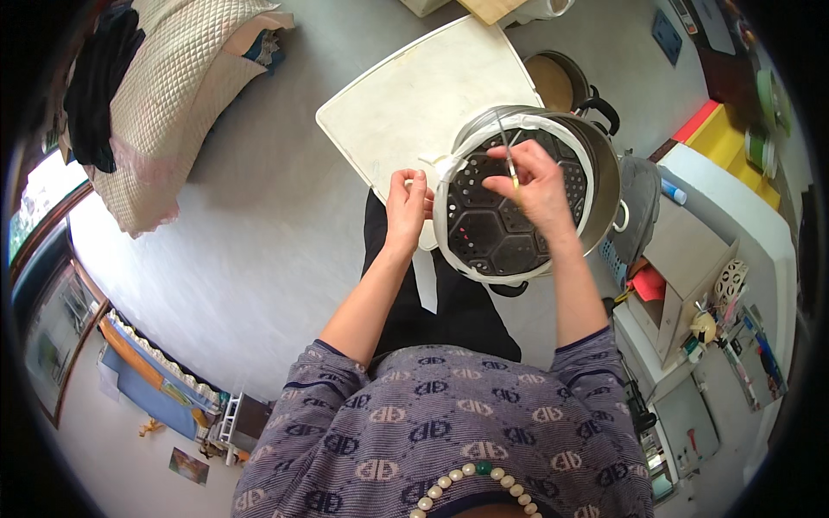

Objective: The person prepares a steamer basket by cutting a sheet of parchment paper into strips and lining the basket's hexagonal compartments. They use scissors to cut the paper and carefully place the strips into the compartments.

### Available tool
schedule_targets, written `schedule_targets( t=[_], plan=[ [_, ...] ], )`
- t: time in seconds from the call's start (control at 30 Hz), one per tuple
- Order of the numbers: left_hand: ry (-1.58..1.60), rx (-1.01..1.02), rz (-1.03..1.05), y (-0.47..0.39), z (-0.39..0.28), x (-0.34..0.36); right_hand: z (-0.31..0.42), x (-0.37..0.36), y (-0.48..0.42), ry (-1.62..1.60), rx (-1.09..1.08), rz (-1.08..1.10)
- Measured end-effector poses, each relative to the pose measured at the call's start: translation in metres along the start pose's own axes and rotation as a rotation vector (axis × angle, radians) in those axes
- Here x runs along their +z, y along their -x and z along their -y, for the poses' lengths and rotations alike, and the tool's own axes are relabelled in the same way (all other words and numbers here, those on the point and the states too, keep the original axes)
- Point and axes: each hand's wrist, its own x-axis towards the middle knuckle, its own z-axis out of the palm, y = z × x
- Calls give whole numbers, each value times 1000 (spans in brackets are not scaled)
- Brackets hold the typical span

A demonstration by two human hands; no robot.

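Observation:
A round perforated steamer tray (499, 201) with a white cloth band (589, 175) around its rim sits over a large metal pot (607, 188) before me. Above the tray, my right hand (537, 184) holds a slim metal tool (505, 146), apparently scissors, its tip pointing away from me. At the left rim is my left hand (409, 210), fingers curled close to the band; whether they grip anything is hidden. A white knot of cloth (447, 165) sticks out at the rim just above that hand. Below it hangs a white strip (425, 281).
A white tabletop (414, 97) lies beyond the pot. Another pot (550, 81) with light brown contents stands behind. To the right are a grey cushioned seat (633, 213) and an open cardboard box (686, 259). A quilted cover (175, 97) drapes over something at far left.

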Motion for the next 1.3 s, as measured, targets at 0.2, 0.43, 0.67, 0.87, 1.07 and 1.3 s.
schedule_targets(
  t=[0.2, 0.43, 0.67, 0.87, 1.07, 1.3],
  plan=[
    [560, -167, 244, -12, 6, 1, 22, -41, -61, 318, -11, 418],
    [984, -221, 338, -29, 2, 11, 54, -37, -159, 634, 84, 1030],
    [915, -168, 254, -41, 0, 17, 68, 20, -221, 1046, 311, 1440],
    [946, -136, 148, -37, 1, 16, 63, 64, -236, 1049, 407, 1704],
    [972, -173, 137, -37, 6, 18, 50, 78, -244, 1064, 455, 1870],
    [1030, -118, 131, -39, 9, 21, 34, 87, -240, 1027, 508, 1965]
  ],
)
